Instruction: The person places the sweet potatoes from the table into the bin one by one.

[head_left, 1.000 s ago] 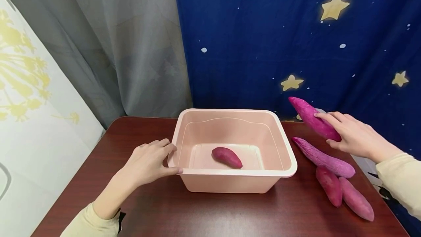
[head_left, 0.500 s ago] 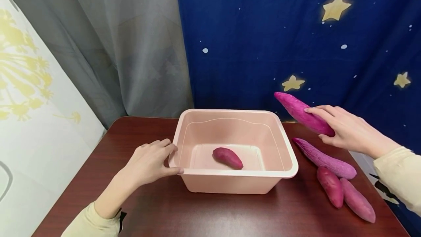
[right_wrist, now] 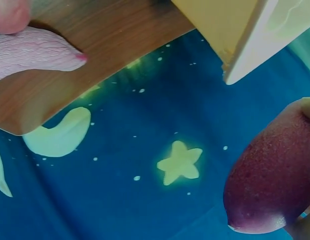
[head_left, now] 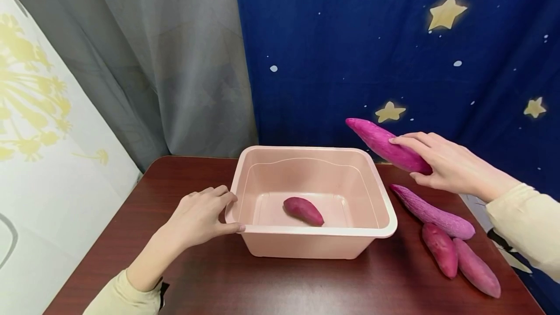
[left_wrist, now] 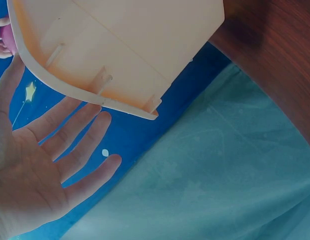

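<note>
A pink plastic basin (head_left: 310, 244) stands on the brown table, with one short purple sweet potato (head_left: 303, 210) lying on its floor. My left hand (head_left: 199, 218) touches the basin's left front corner. In the left wrist view its fingers (left_wrist: 77, 137) are spread and mostly straight, fingertips at the rim. Up and to the right of the basin, my right hand (head_left: 450, 164) grips a long bright purple sweet potato (head_left: 380, 142) between thumb and fingers. Its pointed end faces left, close to the basin's back right corner and higher than the rim.
Right of the basin lie a long paler purple sweet potato (head_left: 435, 215) and two shorter ones, a red-purple sweet potato (head_left: 439, 249) and a pinkish sweet potato (head_left: 477, 267), near the table's right edge. A blue star-patterned curtain (head_left: 315, 52) hangs behind the table (head_left: 280, 286).
My right hand has moved left with the held sweet potato, from over the ones on the table to near the basin's back right corner. The left hand stays at the rim.
</note>
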Motion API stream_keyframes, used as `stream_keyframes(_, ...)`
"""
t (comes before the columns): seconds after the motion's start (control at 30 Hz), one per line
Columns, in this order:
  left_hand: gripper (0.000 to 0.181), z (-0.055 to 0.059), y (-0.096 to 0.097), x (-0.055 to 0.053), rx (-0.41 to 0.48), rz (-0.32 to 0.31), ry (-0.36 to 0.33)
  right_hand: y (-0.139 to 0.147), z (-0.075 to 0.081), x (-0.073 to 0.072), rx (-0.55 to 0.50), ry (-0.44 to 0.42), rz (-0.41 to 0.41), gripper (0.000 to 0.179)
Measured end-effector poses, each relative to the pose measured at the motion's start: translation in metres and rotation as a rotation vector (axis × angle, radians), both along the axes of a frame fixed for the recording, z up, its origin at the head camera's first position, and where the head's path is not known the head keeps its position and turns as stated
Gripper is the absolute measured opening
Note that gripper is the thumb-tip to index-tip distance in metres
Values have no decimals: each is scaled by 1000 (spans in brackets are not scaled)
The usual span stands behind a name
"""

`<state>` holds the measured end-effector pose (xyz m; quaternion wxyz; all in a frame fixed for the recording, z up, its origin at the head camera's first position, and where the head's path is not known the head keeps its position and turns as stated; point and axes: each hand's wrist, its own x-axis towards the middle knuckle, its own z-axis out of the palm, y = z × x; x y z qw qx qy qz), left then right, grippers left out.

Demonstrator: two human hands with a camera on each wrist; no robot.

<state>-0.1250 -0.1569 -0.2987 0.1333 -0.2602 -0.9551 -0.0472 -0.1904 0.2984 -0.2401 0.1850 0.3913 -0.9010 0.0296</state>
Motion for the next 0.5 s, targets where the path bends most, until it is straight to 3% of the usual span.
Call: stream_keyframes(0.5,43,0,1,1,-5,12,-12,-39,9,-12,26,-48,128,68)
